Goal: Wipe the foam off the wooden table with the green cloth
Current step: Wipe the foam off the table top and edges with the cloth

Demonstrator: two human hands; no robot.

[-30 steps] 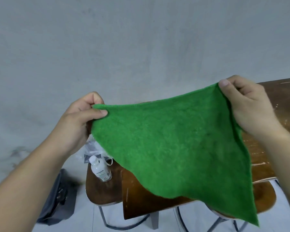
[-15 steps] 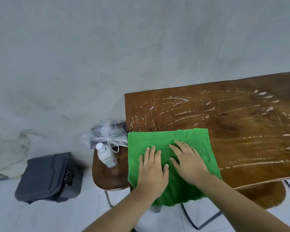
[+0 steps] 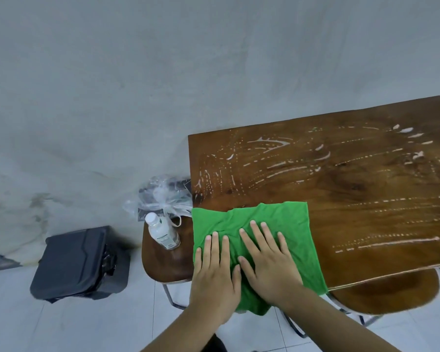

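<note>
Green cloth [image 3: 285, 224] lies under our left hand [image 3: 215, 273] and right hand [image 3: 269, 265], each grip spread wide and flat. Foam [image 3: 285, 170] streaks the wooden desk [image 3: 366, 189] beyond. Its near edge overhangs; dragging could slide it off.

Both hands, left hand [image 3: 215, 270] and right hand [image 3: 269, 262], press flat on the green cloth [image 3: 285, 219] at the table's [image 3: 366, 189] lower-left corner; foam streaks [image 3: 285, 171] cross the wood toward the right.
</note>
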